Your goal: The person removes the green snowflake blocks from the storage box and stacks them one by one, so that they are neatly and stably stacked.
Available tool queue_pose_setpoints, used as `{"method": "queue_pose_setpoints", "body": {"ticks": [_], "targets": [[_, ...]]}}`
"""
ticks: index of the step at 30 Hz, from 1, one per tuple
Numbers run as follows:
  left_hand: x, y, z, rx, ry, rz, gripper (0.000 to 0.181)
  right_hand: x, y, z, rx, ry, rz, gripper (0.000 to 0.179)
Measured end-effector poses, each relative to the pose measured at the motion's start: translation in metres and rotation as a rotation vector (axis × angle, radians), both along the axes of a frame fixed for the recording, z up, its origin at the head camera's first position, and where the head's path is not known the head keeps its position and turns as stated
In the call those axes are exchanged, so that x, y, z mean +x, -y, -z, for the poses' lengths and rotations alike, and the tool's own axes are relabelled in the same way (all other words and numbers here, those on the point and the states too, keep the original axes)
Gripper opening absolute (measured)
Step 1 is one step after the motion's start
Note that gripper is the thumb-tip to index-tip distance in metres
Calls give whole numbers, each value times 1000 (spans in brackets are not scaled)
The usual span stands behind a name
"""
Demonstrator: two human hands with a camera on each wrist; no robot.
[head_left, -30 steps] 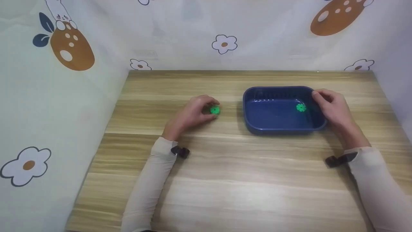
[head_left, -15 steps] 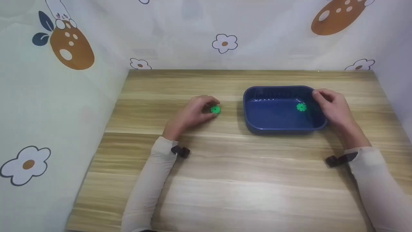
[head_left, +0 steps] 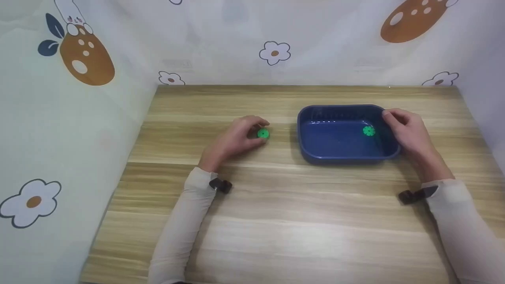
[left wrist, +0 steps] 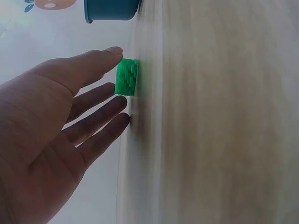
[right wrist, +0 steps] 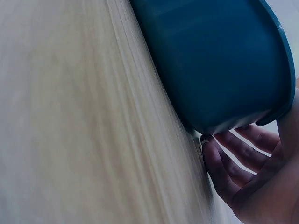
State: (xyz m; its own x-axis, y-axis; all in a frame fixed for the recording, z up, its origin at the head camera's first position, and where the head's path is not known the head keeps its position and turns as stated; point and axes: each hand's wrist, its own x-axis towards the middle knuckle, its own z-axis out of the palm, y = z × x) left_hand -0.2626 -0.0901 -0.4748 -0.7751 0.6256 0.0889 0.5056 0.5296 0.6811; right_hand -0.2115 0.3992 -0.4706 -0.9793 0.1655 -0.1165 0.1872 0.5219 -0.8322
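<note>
In the head view my left hand (head_left: 240,136) curves around a small stack of green notched plastic discs (head_left: 263,134) standing on the table. The left wrist view shows the green stack (left wrist: 126,77) side-on, with the thumb tip right at its upper end and the fingers spread behind and below it. A gap shows between the forefinger and the stack from above. My right hand (head_left: 410,132) holds the right end of a dark blue plastic basin (head_left: 329,159), thumb over the rim and fingers along the outer wall (right wrist: 219,70). One green disc (head_left: 369,131) lies flat inside the basin.
The wood-grain table (head_left: 276,205) meets a printed cloth backdrop (head_left: 221,47) at its far edge and left side. Table surface lies between the stack and the basin. Each wrist carries a small black camera, such as the left one (head_left: 221,185).
</note>
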Motion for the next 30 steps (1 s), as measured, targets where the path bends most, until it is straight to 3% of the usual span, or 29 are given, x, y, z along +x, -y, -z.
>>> {"method": "queue_pose_setpoints", "body": {"ticks": [15,22,30], "targets": [[-1,-6,-3,2,-92,10,35,3,1,-3,-33,21,16,67],[4,-17,-7,-17,-160,13,33,3,0,-4,-16,28,17,68],[12,-28,-11,19,-194,15,31,2,1,-3,3,13,8,68]]}}
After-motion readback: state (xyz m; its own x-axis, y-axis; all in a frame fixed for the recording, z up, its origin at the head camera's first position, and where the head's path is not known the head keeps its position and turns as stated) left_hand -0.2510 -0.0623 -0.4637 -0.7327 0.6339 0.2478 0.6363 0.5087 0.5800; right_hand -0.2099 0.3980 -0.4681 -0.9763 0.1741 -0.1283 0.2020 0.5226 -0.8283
